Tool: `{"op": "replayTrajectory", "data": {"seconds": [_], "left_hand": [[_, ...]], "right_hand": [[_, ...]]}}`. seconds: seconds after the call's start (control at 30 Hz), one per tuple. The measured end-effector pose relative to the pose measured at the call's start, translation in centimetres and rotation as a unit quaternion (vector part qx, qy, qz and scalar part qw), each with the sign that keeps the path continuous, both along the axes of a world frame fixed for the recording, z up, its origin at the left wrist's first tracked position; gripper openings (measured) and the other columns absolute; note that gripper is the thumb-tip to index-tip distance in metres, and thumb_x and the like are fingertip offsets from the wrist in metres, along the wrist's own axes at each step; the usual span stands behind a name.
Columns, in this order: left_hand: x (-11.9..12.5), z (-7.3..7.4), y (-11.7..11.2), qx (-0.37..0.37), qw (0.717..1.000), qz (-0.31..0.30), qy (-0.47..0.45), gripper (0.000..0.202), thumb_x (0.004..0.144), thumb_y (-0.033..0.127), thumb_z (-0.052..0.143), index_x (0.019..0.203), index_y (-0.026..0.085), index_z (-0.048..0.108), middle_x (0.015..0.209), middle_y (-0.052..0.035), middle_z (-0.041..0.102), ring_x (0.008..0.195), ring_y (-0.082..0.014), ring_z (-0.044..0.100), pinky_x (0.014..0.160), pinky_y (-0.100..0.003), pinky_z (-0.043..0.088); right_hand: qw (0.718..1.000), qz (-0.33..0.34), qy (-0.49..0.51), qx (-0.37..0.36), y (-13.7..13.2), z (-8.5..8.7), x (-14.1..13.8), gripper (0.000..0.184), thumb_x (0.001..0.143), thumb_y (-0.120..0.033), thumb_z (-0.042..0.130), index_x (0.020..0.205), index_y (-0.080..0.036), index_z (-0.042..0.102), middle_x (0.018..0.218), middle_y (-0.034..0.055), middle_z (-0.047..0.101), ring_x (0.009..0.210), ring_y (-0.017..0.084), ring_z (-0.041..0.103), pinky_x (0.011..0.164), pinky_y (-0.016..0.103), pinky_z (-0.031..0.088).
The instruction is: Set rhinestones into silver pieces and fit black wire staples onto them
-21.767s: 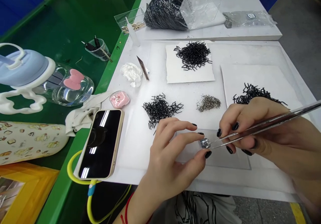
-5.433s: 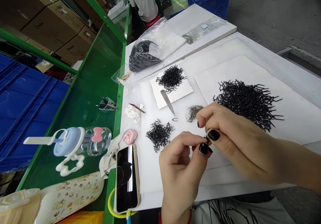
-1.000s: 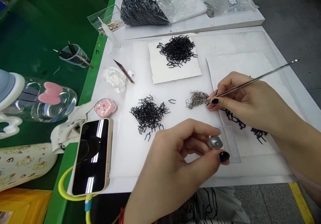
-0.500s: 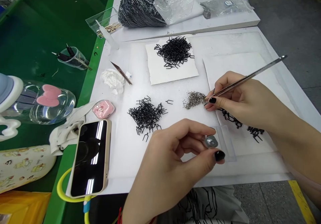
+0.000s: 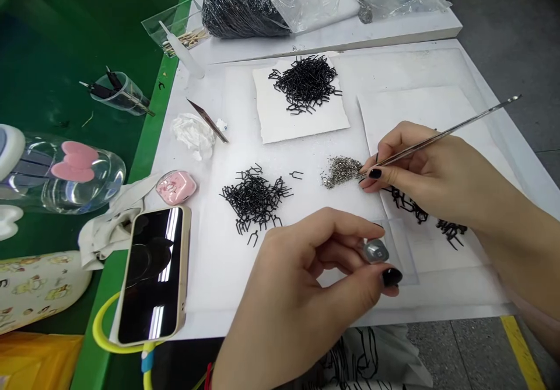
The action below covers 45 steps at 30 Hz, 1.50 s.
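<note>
My left hand point(image 5: 324, 285) is closed, pinching a small grey rounded piece point(image 5: 376, 250) between thumb and fingers; a small mark shows on its face. In my right hand point(image 5: 420, 165) is a pair of thin metal tweezers point(image 5: 455, 129), gripped like a pen. Their lower end meets the right edge of a heap of tiny metallic parts point(image 5: 342, 170); my fingers hide the exact tips. Black forked pieces lie in a pile point(image 5: 256, 197) left of my hands, and more black pieces point(image 5: 451, 229) rest partly under my right wrist.
A torn white card point(image 5: 301, 130) holds another pile of black forked pieces point(image 5: 308, 84). A phone point(image 5: 151, 273), pink case point(image 5: 176, 187), crumpled tissue point(image 5: 195, 135) and brown pointed blade-like strip point(image 5: 207, 120) lie at left. Plastic bags point(image 5: 245, 5) stand behind; a clear lid-like piece point(image 5: 405, 250) lies under my hands.
The view has shifted slightly. The tweezers lean a little lower at their upper end. Both hands keep their grips, and the grey piece stays in my left fingers.
</note>
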<state>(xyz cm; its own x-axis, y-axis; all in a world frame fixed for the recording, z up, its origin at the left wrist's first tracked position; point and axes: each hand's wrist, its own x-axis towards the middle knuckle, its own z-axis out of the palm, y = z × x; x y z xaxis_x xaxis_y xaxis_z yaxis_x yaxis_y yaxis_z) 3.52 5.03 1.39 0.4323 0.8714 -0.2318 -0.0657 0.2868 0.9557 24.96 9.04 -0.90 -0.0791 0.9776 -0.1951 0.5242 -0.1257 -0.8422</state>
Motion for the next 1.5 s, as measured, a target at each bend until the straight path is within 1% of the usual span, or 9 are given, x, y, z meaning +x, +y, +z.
{"op": "replayTrajectory", "data": {"seconds": [0.13,0.27,0.37,0.43,0.63,0.8,0.97,1.27,1.5], "left_hand": [[0.1,-0.2,-0.1,-0.008,1.0,-0.003,-0.003,0.022,0.08,0.007,0.072,0.095,0.024,0.073,0.067,0.0037,0.071,0.062,-0.014,0.075,0.057,-0.015,0.057],[0.1,-0.2,-0.3,-0.03,1.0,-0.005,-0.007,0.02,0.082,0.008,0.072,0.094,0.024,0.071,0.067,0.0049,0.068,0.063,-0.0134,0.076,0.055,-0.013,0.055],[0.0,-0.1,-0.4,-0.034,0.999,-0.011,0.006,0.019,0.083,0.009,0.072,0.094,0.023,0.07,0.066,0.004,0.069,0.064,-0.0142,0.076,0.054,-0.013,0.054],[-0.1,-0.1,-0.4,-0.034,0.999,-0.015,0.011,0.018,0.083,0.008,0.071,0.094,0.023,0.069,0.067,0.003,0.072,0.065,-0.0151,0.076,0.055,-0.014,0.055],[0.0,-0.3,-0.2,-0.038,0.999,-0.021,0.006,0.016,0.083,0.007,0.07,0.088,0.021,0.068,0.068,0.0026,0.074,0.066,-0.0155,0.077,0.055,-0.014,0.054],[-0.2,0.1,-0.2,-0.07,0.997,-0.042,0.012,0.012,0.084,0.013,0.073,0.091,0.022,0.067,0.07,0.0046,0.074,0.071,-0.0144,0.077,0.061,-0.014,0.056],[-0.4,0.2,-0.2,-0.073,0.996,-0.046,0.012,0.009,0.085,0.018,0.074,0.089,0.021,0.066,0.071,0.0037,0.074,0.07,-0.0144,0.077,0.061,-0.015,0.056],[-0.2,0.0,0.0,-0.06,0.997,-0.038,0.006,0.011,0.083,0.014,0.074,0.088,0.021,0.066,0.068,0.0047,0.075,0.066,-0.0136,0.076,0.056,-0.015,0.052],[-0.2,0.0,-0.2,-0.057,0.998,-0.032,0.004,0.012,0.084,0.015,0.074,0.091,0.022,0.067,0.068,0.0058,0.075,0.066,-0.0129,0.075,0.057,-0.017,0.053]], "right_hand": [[1.0,-0.016,0.0,0.022,-0.3,0.3,0.0,0.009,0.091,-0.028,0.064,0.087,-0.026,0.055,0.089,0.0026,0.075,0.082,0.026,0.076,0.066,0.038,0.059],[0.99,-0.027,0.131,0.054,-1.2,1.2,-0.1,0.016,0.09,-0.025,0.071,0.084,-0.025,0.056,0.089,0.0001,0.074,0.073,0.019,0.075,0.065,0.032,0.061],[0.954,0.055,0.282,0.086,-1.9,1.6,0.1,0.016,0.088,-0.021,0.074,0.088,-0.029,0.06,0.092,-0.0018,0.074,0.065,0.017,0.072,0.054,0.03,0.06],[0.933,0.11,0.333,0.084,-2.4,1.6,0.2,0.016,0.088,-0.023,0.074,0.091,-0.031,0.061,0.092,-0.0023,0.075,0.067,0.017,0.072,0.054,0.031,0.06],[0.93,0.115,0.348,0.022,-3.3,1.7,-0.2,0.015,0.089,-0.022,0.073,0.089,-0.032,0.062,0.084,-0.0032,0.074,0.075,0.016,0.069,0.063,0.029,0.058],[0.92,0.129,0.365,0.055,-3.2,1.9,-0.7,0.009,0.089,-0.024,0.073,0.088,-0.029,0.066,0.081,0.0,0.074,0.06,0.012,0.065,0.061,0.025,0.059],[0.916,0.135,0.373,0.058,-3.1,1.9,-0.8,0.013,0.086,-0.021,0.076,0.09,-0.03,0.067,0.079,-0.0023,0.073,0.077,0.015,0.072,0.066,0.022,0.063],[0.918,0.126,0.371,0.065,-3.1,1.7,-0.6,0.014,0.086,-0.028,0.077,0.087,-0.028,0.063,0.085,-0.0005,0.076,0.073,0.015,0.071,0.064,0.023,0.06],[0.91,0.148,0.384,0.056,-3.2,1.8,-0.7,0.011,0.088,-0.028,0.075,0.088,-0.028,0.063,0.079,-0.0019,0.073,0.073,0.014,0.071,0.064,0.022,0.06]]}}
